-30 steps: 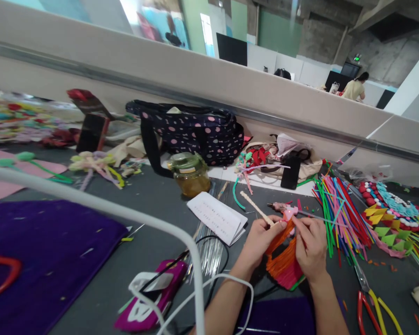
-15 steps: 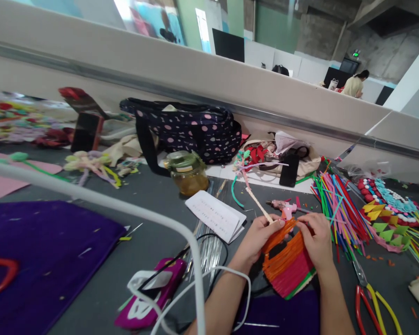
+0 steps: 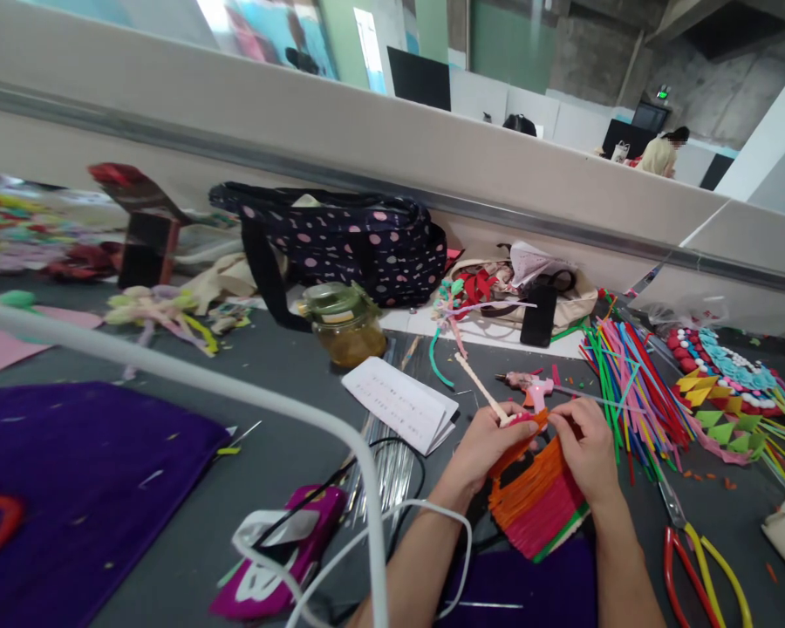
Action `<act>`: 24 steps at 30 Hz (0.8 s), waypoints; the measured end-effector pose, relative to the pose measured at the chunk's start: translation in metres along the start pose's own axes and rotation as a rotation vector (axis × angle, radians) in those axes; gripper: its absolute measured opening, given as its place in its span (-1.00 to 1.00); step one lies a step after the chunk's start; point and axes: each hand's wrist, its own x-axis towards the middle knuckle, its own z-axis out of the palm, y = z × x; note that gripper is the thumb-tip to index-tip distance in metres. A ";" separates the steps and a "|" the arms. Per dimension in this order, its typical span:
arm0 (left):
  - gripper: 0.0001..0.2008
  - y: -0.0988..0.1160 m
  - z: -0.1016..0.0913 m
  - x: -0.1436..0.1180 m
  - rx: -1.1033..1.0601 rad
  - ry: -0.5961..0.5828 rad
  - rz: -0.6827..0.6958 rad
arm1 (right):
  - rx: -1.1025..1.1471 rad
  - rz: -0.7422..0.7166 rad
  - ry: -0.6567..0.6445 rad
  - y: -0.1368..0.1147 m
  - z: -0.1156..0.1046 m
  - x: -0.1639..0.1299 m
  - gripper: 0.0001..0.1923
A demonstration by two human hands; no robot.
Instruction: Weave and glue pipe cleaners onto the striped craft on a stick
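Note:
A striped craft piece (image 3: 537, 504), orange on top, then red with a green and white edge, hangs between my hands. It has a dark gap near its top, and its material is hard to make out. My left hand (image 3: 490, 449) is closed on its upper left edge, and a cream stick-like strip (image 3: 481, 384) juts up from those fingers. Fingertips of my right hand (image 3: 585, 449) pinch the orange upper right edge. Just behind the hands lies a pink glue gun (image 3: 535, 390). Below the piece is a dark purple cloth (image 3: 529, 584).
Colourful pipe cleaners (image 3: 634, 379) lie at right, near red-handled pliers (image 3: 684, 567) and yellow-handled scissors (image 3: 713, 567). A folded paper (image 3: 399, 401), glass jar (image 3: 345, 327) and patterned bag (image 3: 346, 240) stand left of centre. A white tube (image 3: 262, 384) crosses the foreground. Beyond the partition sits a person (image 3: 658, 157).
My right fingers have shifted slightly left and down along the orange edge. Red now shows beside my left thumb, and the top strip is bent. The view has moved slightly.

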 end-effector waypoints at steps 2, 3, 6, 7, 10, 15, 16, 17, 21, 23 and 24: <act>-0.76 -0.001 -0.001 0.001 0.000 -0.002 -0.002 | -0.005 -0.012 0.008 -0.001 -0.001 0.000 -0.86; -0.76 -0.002 -0.001 0.001 -0.001 -0.005 -0.003 | -0.009 -0.016 0.010 -0.002 -0.001 0.000 -0.86; -0.74 -0.001 -0.002 0.001 0.004 -0.018 -0.003 | -0.019 -0.026 0.011 -0.004 -0.003 0.000 -0.85; -0.74 -0.001 -0.002 0.001 0.015 -0.022 -0.001 | -0.022 -0.029 0.012 -0.005 -0.003 0.000 -0.85; -0.77 0.001 -0.001 -0.001 0.063 -0.045 0.008 | -0.031 -0.041 0.022 -0.007 -0.004 0.000 -0.85; -0.80 0.002 -0.004 -0.002 0.065 -0.088 0.030 | -0.053 -0.073 0.048 -0.008 -0.006 0.000 -0.85; -0.80 0.002 -0.005 -0.002 0.051 -0.086 0.036 | -0.060 -0.076 0.076 -0.007 -0.007 -0.001 -0.85; -0.80 0.003 -0.007 -0.002 0.034 -0.078 0.041 | -0.064 -0.071 0.117 -0.006 -0.010 -0.001 -0.83; -0.78 0.009 -0.015 -0.003 -0.077 -0.002 0.051 | -0.005 0.097 0.443 0.008 -0.024 -0.002 -0.77; -0.77 0.013 -0.020 -0.004 -0.168 0.048 0.067 | 0.074 0.252 0.582 0.020 -0.030 -0.003 -0.71; -0.77 0.015 -0.022 -0.004 -0.219 0.077 0.081 | 0.109 0.319 0.611 0.027 -0.032 -0.003 -0.69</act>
